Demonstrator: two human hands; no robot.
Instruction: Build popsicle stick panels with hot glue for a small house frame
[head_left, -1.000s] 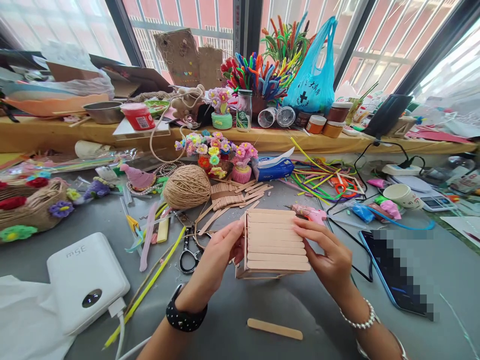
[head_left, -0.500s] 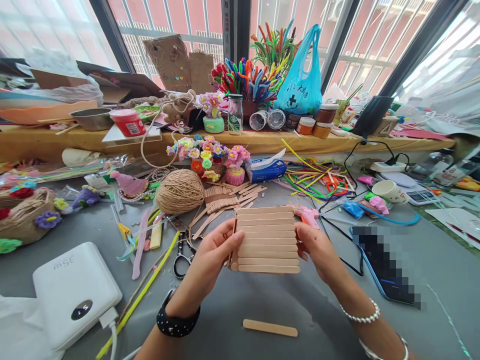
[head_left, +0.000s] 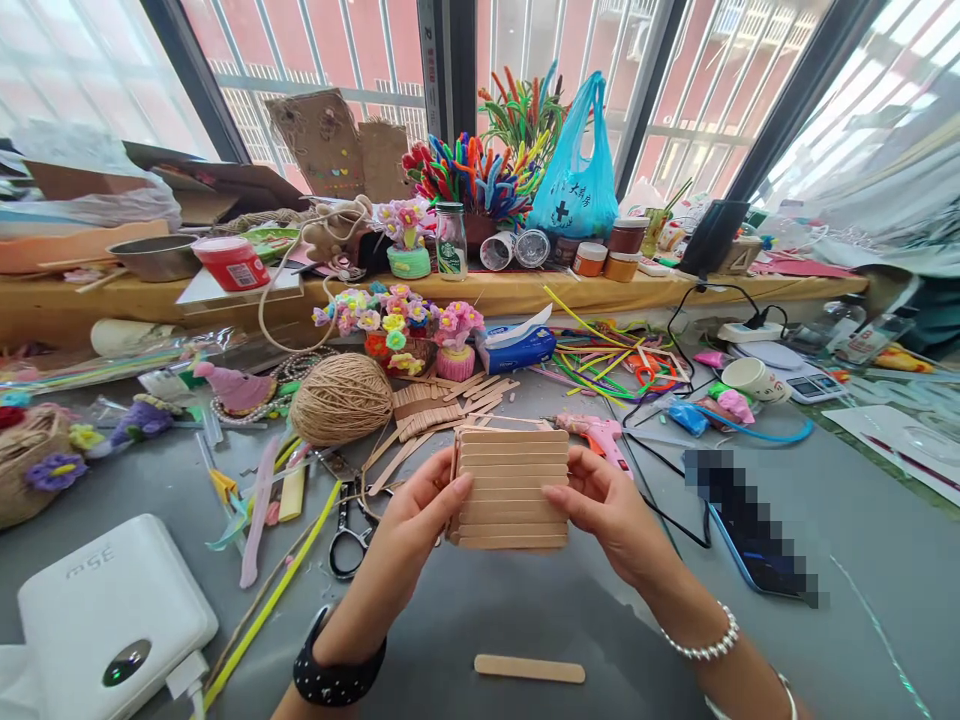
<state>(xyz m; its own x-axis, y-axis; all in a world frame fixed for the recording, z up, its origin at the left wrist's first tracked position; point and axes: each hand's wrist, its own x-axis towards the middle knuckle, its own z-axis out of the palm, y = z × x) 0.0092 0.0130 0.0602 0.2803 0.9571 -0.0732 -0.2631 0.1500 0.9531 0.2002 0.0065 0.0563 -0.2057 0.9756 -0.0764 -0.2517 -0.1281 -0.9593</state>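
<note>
I hold a small box built of pale craft sticks (head_left: 511, 487) above the grey table (head_left: 525, 610), its slatted side facing me. My left hand (head_left: 409, 525) grips its left edge with thumb and fingers. My right hand (head_left: 607, 510) grips its right edge. A single loose craft stick (head_left: 529, 669) lies on the table below the box. More loose craft sticks (head_left: 439, 405) are piled just behind it, beside a ball of jute twine (head_left: 341, 398).
Scissors (head_left: 346, 520) and a yellow pipe cleaner (head_left: 274, 595) lie at the left, near a white power bank (head_left: 101, 615). A pink glue gun (head_left: 596, 435) and a phone (head_left: 754, 530) lie at the right. Pipe-cleaner flowers (head_left: 401, 325), jars and a blue bag (head_left: 574, 180) crowd the back ledge.
The box has turned in my hands so its slatted face is flat toward me, and it has shifted left and slightly down in view as my head moved.
</note>
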